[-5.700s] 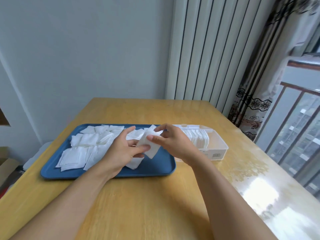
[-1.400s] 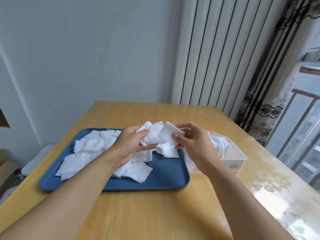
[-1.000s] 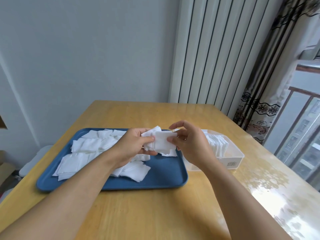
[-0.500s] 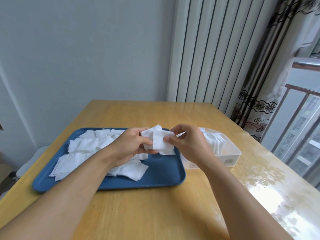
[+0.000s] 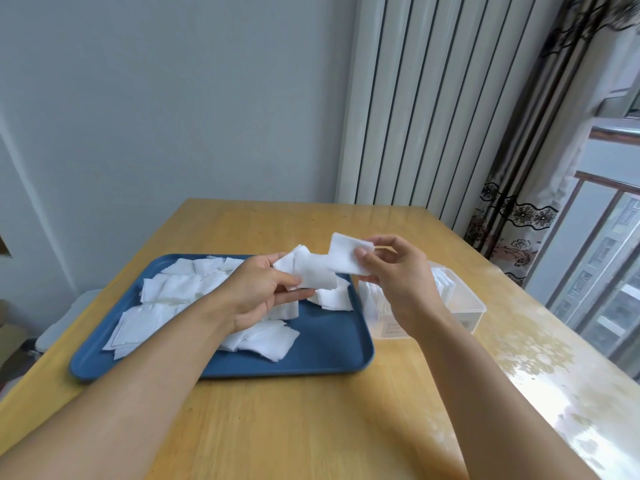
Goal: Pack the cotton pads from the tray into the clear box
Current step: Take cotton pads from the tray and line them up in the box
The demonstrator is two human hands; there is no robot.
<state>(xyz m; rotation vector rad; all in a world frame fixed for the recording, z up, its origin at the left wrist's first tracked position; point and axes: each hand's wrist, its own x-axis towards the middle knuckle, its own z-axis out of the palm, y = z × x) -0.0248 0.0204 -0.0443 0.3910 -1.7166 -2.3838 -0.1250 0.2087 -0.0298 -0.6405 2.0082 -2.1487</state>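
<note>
White cotton is the whole difficulty in the single head view: the left hand [image 5: 263,292] holds a small fanned bunch of square white cotton pads [image 5: 308,271] above the flat blue plastic tray [image 5: 329,351], thumb pressed over them and fingers curled beneath, while the right hand [image 5: 398,275] pinches one single white square pad [image 5: 346,258] between thumb and fingertips, lifted just clear of the bunch and apart from it. More loose pads [image 5: 166,289] lie scattered and overlapping across the tray, and the clear rectangular plastic box [image 5: 464,306] sits on the wooden desk [image 5: 311,427] just beside the tray's right edge, partly hidden behind the right wrist, with a row of pads already standing on edge inside. My judgement is that the single pad goes into the box next, and several things could spoil that. The pad is thin and limp, so a light pinch at one corner may let it fold or slip and land on the desk or back on the tray. The fanned bunch is loosely held; any relaxing of the left thumb could shed pads. Pushing the new pad in carelessly could topple or crumple the upright row, and the light box may slide if nudged by the wrist.
</note>
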